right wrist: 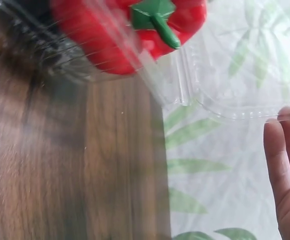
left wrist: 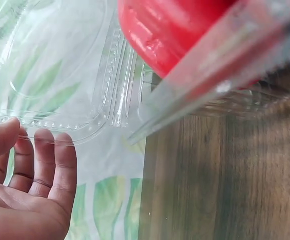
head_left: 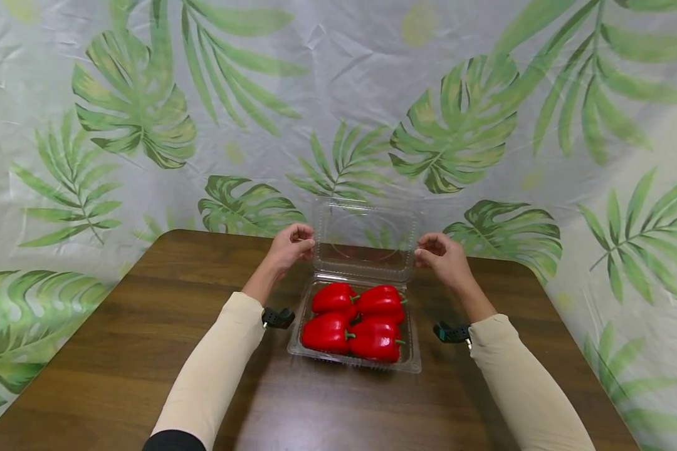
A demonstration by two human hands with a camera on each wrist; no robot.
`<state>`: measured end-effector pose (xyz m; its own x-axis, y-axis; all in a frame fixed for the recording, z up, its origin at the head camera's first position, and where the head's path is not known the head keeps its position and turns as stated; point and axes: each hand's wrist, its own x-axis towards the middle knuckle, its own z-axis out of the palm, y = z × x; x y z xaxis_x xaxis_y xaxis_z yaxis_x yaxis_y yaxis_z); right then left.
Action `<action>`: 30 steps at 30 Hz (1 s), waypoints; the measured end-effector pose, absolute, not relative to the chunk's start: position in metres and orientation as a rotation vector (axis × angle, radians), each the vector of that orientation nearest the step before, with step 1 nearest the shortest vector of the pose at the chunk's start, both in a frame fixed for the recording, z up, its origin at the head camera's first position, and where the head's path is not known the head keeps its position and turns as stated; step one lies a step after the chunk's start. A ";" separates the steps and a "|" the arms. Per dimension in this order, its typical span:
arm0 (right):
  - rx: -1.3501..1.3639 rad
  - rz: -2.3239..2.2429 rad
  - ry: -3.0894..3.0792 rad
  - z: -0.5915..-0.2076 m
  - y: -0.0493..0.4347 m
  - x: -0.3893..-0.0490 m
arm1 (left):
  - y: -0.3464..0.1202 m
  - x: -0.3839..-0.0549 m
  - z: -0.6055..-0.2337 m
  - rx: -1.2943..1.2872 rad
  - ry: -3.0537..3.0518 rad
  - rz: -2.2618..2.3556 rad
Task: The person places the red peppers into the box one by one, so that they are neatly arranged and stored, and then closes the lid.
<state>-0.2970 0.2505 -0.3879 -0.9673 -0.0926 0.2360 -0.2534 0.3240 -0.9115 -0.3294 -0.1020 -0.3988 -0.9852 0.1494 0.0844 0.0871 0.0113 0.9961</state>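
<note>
A clear plastic clamshell container (head_left: 412, 360) sits on the table with its hinged lid (head_left: 367, 241) raised upright at the back. Several red bell peppers (head_left: 324, 333) with green stems fill its base in two rows. My left hand (head_left: 291, 245) pinches the lid's left edge between thumb and fingers; the left wrist view shows the fingertips (left wrist: 44, 136) under the rim. At the opposite edge, my right hand (head_left: 441, 255) pinches the lid too. In the right wrist view its fingertips (right wrist: 274, 130) meet the rim, while the thumb is out of sight.
The brown wooden table (head_left: 175, 338) ends just behind the container. Beyond it hangs a pale curtain (head_left: 350, 81) printed with green leaves. A dark wrist camera (head_left: 279, 318) is strapped at the left wrist, another camera (head_left: 451, 332) at the right.
</note>
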 end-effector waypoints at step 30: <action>0.512 1.254 -2.483 -0.358 0.239 -0.245 | -0.124 -0.302 -0.326 0.365 2.130 1.474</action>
